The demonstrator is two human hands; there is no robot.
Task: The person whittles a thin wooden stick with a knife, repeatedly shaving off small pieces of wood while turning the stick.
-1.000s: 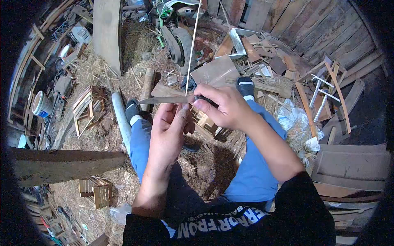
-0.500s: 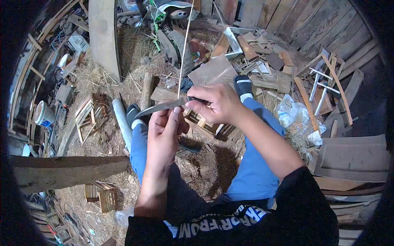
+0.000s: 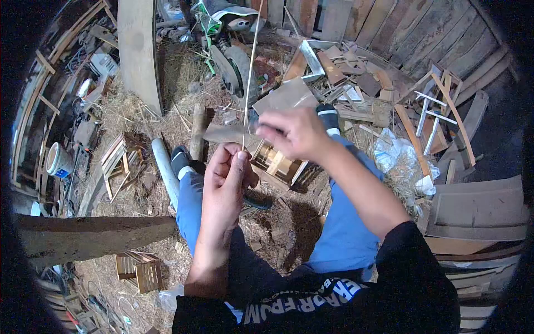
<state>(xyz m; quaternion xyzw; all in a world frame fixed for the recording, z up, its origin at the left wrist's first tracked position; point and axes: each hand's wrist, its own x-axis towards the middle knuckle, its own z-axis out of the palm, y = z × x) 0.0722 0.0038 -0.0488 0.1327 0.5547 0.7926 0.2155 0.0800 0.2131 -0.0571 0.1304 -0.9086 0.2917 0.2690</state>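
Observation:
My left hand [image 3: 231,170] pinches the lower end of a long thin pale strip [image 3: 252,61], which rises away from me past the top of the view. My right hand [image 3: 289,131], blurred by motion, is closed around the handle of a knife. The knife's blade [image 3: 225,134] is smeared and points left, just above my left fingertips, beside the strip. Whether the blade touches the strip cannot be made out. Below the right hand, between my legs, a small slatted wooden box [image 3: 276,166] stands on the ground.
Wood scraps [image 3: 356,72] are piled at the upper right. A thick beam [image 3: 94,236] juts in from the left. Another slatted box [image 3: 139,271] lies lower left, near a white bucket [image 3: 60,160]. A white plastic bag [image 3: 397,156] lies right of my legs.
The knife blade has moved up, away from my left thumb, and is now blurred. My right hand has shifted slightly. My left hand still pinches the strip.

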